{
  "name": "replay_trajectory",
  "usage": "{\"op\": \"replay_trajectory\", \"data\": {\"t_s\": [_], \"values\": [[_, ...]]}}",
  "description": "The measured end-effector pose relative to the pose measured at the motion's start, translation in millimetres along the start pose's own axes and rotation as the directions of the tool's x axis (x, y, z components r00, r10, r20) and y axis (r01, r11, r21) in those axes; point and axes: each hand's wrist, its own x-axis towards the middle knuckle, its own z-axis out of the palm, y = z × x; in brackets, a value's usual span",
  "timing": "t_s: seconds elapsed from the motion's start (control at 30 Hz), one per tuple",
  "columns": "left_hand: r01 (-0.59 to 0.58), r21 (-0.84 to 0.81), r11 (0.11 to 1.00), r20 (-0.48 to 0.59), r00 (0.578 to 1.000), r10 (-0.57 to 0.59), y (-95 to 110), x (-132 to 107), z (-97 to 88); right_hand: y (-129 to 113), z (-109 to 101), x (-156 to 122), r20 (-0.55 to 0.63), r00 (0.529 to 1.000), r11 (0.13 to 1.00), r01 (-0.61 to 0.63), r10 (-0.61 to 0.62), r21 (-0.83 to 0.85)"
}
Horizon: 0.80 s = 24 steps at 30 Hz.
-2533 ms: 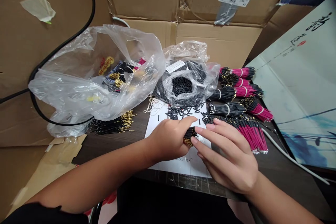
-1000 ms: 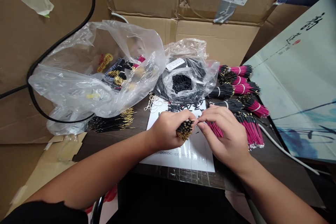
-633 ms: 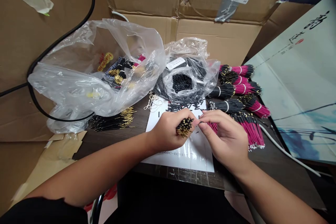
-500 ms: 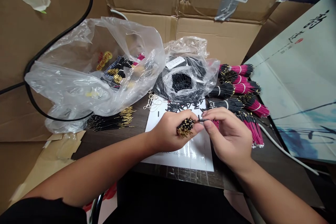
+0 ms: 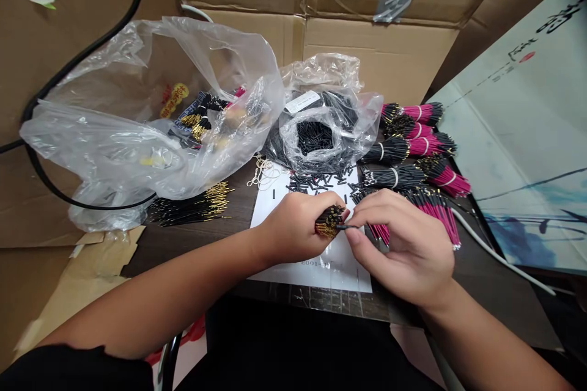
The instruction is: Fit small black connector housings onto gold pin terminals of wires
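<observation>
The left grip [image 5: 291, 232] is closed around a tight bundle of black wires [image 5: 329, 222], its gold-tipped ends standing toward the camera. The right grip [image 5: 403, 250] pinches a short black tube [image 5: 347, 227] between thumb and forefinger, with the tube's far end at the bundle's gold tips. Beneath the right palm lies a loose bunch of pink wires [image 5: 378, 233].

Both hands hover above a white printed sheet [image 5: 293, 272] on a dark surface [image 5: 472, 281]. More short black tubes [image 5: 316, 182] are scattered along the top of the sheet, beside a tangle of rubber bands [image 5: 261, 174]. Just behind is a plastic bag of black tubes [image 5: 314, 137]. To the right, banded bundles of pink-and-black wires [image 5: 417, 146] lie in rows; to the left, loose gold-tipped wires [image 5: 192, 211] lie beside a large plastic bag [image 5: 114, 156] holding more wire bundles. Opened cardboard [image 5: 380, 55] stands behind everything, and a printed panel [image 5: 527, 134] leans at the right
</observation>
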Motion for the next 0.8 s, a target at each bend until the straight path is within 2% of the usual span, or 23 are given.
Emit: {"op": "replay_trajectory", "data": {"t_s": [0.17,0.4,0.63,0.8], "values": [[0.016,0.079,0.997,0.001,1.000,-0.016,-2.8,-1.8,1.9,1.5,1.5,-1.1,-0.007,0.995,0.995,-0.097,0.097,0.038],[0.041,0.139,0.989,0.017,0.999,-0.043,-4.2,-1.4,0.9,1.4,0.0,-1.3,0.032,0.988,0.987,-0.154,0.153,0.047],[0.070,0.202,0.977,0.018,0.997,-0.075,-5.7,-1.3,1.9,0.3,1.4,-2.5,0.024,0.984,0.984,-0.179,0.179,-0.014],[0.095,0.255,0.962,0.028,0.994,-0.106,-4.7,-0.7,1.4,-0.4,0.1,-3.7,0.013,0.992,0.991,-0.121,0.122,-0.057]]}}
